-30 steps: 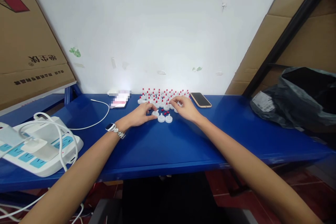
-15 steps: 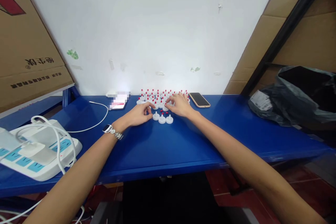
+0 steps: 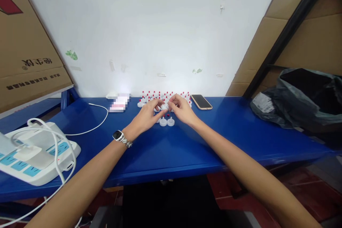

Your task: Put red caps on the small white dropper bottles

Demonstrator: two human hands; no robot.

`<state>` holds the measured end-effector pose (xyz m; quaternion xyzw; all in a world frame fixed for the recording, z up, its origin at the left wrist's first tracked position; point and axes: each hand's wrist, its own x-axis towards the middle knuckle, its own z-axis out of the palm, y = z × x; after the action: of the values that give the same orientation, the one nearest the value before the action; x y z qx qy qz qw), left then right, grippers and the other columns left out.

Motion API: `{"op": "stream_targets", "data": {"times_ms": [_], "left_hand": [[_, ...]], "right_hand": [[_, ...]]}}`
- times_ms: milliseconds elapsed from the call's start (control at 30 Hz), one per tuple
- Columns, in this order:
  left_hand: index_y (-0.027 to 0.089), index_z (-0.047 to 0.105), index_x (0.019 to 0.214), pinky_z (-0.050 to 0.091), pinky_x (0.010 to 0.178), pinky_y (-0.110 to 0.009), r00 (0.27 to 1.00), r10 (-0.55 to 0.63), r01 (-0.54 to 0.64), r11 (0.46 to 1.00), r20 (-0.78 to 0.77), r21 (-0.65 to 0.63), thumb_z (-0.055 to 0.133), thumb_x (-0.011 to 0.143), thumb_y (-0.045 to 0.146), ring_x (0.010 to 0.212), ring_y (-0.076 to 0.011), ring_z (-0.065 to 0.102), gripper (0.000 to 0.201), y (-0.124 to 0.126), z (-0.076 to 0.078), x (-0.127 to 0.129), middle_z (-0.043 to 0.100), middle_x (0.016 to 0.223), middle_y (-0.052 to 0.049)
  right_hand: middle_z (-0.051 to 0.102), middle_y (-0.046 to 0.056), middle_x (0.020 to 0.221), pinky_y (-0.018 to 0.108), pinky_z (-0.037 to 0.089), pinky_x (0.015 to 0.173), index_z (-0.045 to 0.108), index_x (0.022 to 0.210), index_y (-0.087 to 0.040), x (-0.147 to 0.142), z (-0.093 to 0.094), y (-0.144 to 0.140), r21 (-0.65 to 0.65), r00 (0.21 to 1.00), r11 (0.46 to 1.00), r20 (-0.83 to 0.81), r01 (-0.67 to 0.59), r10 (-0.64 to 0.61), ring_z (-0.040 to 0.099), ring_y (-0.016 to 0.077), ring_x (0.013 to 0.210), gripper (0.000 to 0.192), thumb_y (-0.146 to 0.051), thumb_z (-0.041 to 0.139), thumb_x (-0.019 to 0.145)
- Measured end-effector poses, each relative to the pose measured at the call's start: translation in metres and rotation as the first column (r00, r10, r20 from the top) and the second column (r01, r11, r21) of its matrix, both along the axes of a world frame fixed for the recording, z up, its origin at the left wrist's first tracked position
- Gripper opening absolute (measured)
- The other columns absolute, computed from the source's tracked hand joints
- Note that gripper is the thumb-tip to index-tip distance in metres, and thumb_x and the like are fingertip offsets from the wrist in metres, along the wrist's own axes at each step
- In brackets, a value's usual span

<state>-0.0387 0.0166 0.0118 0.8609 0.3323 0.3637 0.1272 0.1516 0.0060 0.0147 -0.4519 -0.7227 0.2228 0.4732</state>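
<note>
My left hand (image 3: 147, 117) has its thumb and fingers closed on a white plastic nozzle cap (image 3: 164, 106), lifted above the blue table. Close against it, my right hand (image 3: 184, 109) pinches at the same cap's side or tip; its fingertips cover whatever small part they hold. Below the hands, white nozzle caps (image 3: 170, 122) without red tips stand upright on the table. A small loose red tip (image 3: 168, 115) lies just behind them. Beyond my fingers, several rows of white caps with red tips (image 3: 143, 99) stand near the wall, partly hidden by my hands.
A phone (image 3: 201, 102) lies right of the caps, and a blurred-out device (image 3: 119, 102) lies to their left. A white power strip (image 3: 40, 156) with cables takes up the table's left end. Black plastic bags (image 3: 278, 103) sit at the right, beside cardboard.
Both hands have come together over the front caps. My left hand has moved right and taken up a white cap; my right hand has drawn in against it.
</note>
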Motion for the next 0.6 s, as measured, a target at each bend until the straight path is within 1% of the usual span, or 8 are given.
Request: {"op": "stream_targets", "data": {"times_ms": [67, 133, 200, 333, 433, 500, 533, 600], "left_hand": [[0.020, 0.057, 0.120, 0.050, 0.076, -0.034, 1.000, -0.022, 0.021, 1.000, 0.021, 0.020, 0.049, 0.097, 0.043, 0.091, -0.0198, 0.060, 0.034, -0.002, 0.001, 0.002, 0.064, 0.108, -0.008], [0.020, 0.055, 0.124, 0.050, 0.077, -0.034, 0.999, -0.042, 0.041, 0.998, 0.030, 0.040, 0.046, 0.099, 0.041, 0.094, -0.0201, 0.059, 0.034, -0.005, 0.002, 0.003, 0.061, 0.112, -0.009], [0.021, 0.053, 0.127, 0.051, 0.077, -0.033, 0.998, -0.059, 0.058, 0.997, 0.027, 0.041, 0.043, 0.100, 0.040, 0.095, -0.0194, 0.058, 0.034, -0.007, 0.002, 0.003, 0.058, 0.113, -0.009], [0.021, 0.049, 0.131, 0.050, 0.080, -0.033, 0.998, -0.064, 0.063, 0.995, 0.018, 0.074, 0.050, 0.098, 0.039, 0.094, -0.0192, 0.057, 0.037, -0.010, 0.002, 0.004, 0.058, 0.112, -0.009], [0.020, 0.052, 0.126, 0.050, 0.080, -0.033, 0.998, -0.061, 0.058, 0.994, 0.025, 0.093, 0.051, 0.097, 0.039, 0.092, -0.0189, 0.058, 0.035, -0.013, 0.005, 0.008, 0.060, 0.108, -0.008], [0.019, 0.054, 0.123, 0.050, 0.078, -0.033, 0.997, -0.060, 0.057, 0.997, 0.053, 0.060, 0.050, 0.097, 0.040, 0.088, -0.0181, 0.058, 0.033, -0.014, 0.007, 0.011, 0.061, 0.101, -0.007], [0.019, 0.055, 0.121, 0.050, 0.076, -0.032, 0.995, -0.064, 0.063, 0.998, 0.080, 0.014, 0.049, 0.098, 0.042, 0.084, -0.0175, 0.058, 0.033, -0.013, 0.007, 0.012, 0.061, 0.097, -0.006], [0.019, 0.057, 0.112, 0.050, 0.071, -0.031, 0.982, -0.069, 0.092, 0.987, 0.175, -0.129, 0.043, 0.099, 0.047, 0.076, -0.0159, 0.058, 0.034, -0.007, 0.007, 0.011, 0.061, 0.088, -0.003]], "right_hand": [[0.055, -0.004, 0.066, 0.027, 0.035, 0.060, 0.046, 0.085, -0.022, 0.000, 0.002, -0.004, 0.007, 0.997, 1.000, 0.074, 0.026, -0.027, 0.049, 0.0129, 0.060, 0.014, -0.034, 0.044, 0.093], [0.050, -0.004, 0.064, 0.027, 0.031, 0.059, 0.043, 0.080, -0.022, 0.001, 0.005, -0.008, 0.045, 0.984, 0.998, 0.172, 0.046, -0.053, 0.045, 0.0128, 0.060, 0.020, -0.035, 0.041, 0.095], [0.045, -0.005, 0.062, 0.027, 0.029, 0.058, 0.039, 0.076, -0.022, 0.001, 0.007, -0.010, 0.089, 0.972, 0.995, 0.228, 0.045, -0.064, 0.043, 0.0125, 0.059, 0.026, -0.037, 0.038, 0.098], [0.043, -0.003, 0.061, 0.027, 0.029, 0.059, 0.040, 0.072, -0.021, -0.001, 0.005, -0.010, 0.106, 0.982, 0.994, 0.187, 0.002, -0.022, 0.043, 0.0123, 0.059, 0.038, -0.044, 0.032, 0.101], [0.043, -0.002, 0.061, 0.027, 0.031, 0.059, 0.040, 0.069, -0.020, -0.004, 0.002, -0.009, 0.084, 0.992, 0.996, 0.125, -0.013, 0.002, 0.043, 0.0126, 0.060, 0.045, -0.051, 0.030, 0.101], [0.042, -0.002, 0.061, 0.027, 0.031, 0.058, 0.039, 0.068, -0.021, -0.005, 0.002, -0.009, 0.082, 0.995, 0.997, 0.097, 0.002, -0.010, 0.042, 0.0126, 0.060, 0.049, -0.056, 0.029, 0.100], [0.041, -0.002, 0.060, 0.027, 0.031, 0.058, 0.038, 0.068, -0.021, -0.004, 0.003, -0.009, 0.090, 0.996, 0.996, 0.089, 0.012, -0.020, 0.041, 0.0126, 0.060, 0.049, -0.057, 0.029, 0.099], [0.040, -0.002, 0.060, 0.027, 0.031, 0.057, 0.038, 0.068, -0.021, 0.001, 0.007, -0.010, 0.123, 0.997, 0.991, 0.062, 0.048, -0.056, 0.040, 0.0125, 0.059, 0.050, -0.060, 0.029, 0.099]]}}
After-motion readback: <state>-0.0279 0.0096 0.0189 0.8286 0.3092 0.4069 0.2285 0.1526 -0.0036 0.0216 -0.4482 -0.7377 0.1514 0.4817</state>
